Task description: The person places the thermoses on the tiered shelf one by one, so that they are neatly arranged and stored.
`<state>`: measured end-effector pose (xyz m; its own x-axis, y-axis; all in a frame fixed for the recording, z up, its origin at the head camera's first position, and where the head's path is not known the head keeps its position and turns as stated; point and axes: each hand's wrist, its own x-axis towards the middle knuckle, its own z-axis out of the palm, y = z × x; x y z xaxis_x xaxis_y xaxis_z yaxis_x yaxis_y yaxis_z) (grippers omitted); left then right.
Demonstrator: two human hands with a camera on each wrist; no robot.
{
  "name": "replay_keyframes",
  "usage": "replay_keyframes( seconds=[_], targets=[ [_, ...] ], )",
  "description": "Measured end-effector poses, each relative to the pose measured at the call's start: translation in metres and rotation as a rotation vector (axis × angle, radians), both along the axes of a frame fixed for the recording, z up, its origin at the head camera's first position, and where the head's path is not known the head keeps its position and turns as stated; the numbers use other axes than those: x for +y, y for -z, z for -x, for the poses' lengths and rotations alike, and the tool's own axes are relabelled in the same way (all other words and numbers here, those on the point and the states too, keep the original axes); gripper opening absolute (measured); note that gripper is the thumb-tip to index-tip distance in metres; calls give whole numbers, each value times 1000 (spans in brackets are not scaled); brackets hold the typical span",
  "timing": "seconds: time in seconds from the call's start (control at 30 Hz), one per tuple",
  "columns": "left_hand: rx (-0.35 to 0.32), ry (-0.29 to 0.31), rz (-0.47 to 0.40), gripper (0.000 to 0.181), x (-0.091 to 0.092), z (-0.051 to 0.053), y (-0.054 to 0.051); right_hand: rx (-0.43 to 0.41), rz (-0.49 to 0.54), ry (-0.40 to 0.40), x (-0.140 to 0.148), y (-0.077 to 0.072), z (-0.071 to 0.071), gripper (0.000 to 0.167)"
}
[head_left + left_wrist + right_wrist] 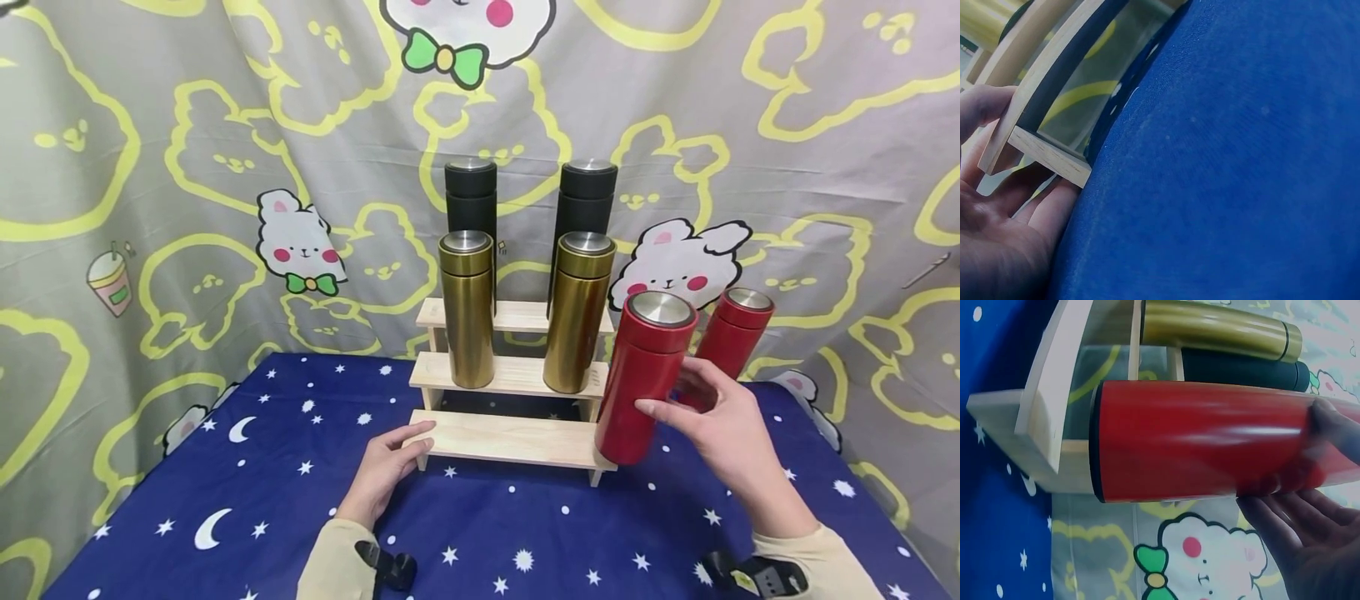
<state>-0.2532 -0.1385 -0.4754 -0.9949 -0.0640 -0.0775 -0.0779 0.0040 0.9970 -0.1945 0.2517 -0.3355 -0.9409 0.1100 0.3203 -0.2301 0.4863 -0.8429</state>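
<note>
My right hand [727,425] holds a red thermos bottle [637,392] with a steel-topped lid, slightly tilted, at the right end of the three-tier wooden rack [510,437]. In the right wrist view, thumb and fingers pinch the red thermos bottle [1191,444] near its upper part. Whether its base touches the bottom tier, I cannot tell. My left hand [384,468] grips the left end of that tier; in the left wrist view the thumb lies over the board [1007,134], with fingers beneath it. A second red thermos bottle [738,321] stands behind my right hand, partly hidden.
Two gold thermos bottles [468,317] [576,321] stand on the middle tier. Behind them, two black thermos bottles [471,200] [585,204] rise from the top tier. Dark blue cloth [300,500] with stars and moons covers the table, and a patterned curtain [225,167] hangs behind.
</note>
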Motion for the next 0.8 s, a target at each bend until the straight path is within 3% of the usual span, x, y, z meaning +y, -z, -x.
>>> replay_keyframes(
  seconds=[0.53,0.8],
  targets=[
    [1,-7,15,34,0,-1,-1,56,209,-179,-47,1,10,57],
    [-2,-8,9,34,0,-1,-1,13,252,-248,-68,8,18,60]
  ],
)
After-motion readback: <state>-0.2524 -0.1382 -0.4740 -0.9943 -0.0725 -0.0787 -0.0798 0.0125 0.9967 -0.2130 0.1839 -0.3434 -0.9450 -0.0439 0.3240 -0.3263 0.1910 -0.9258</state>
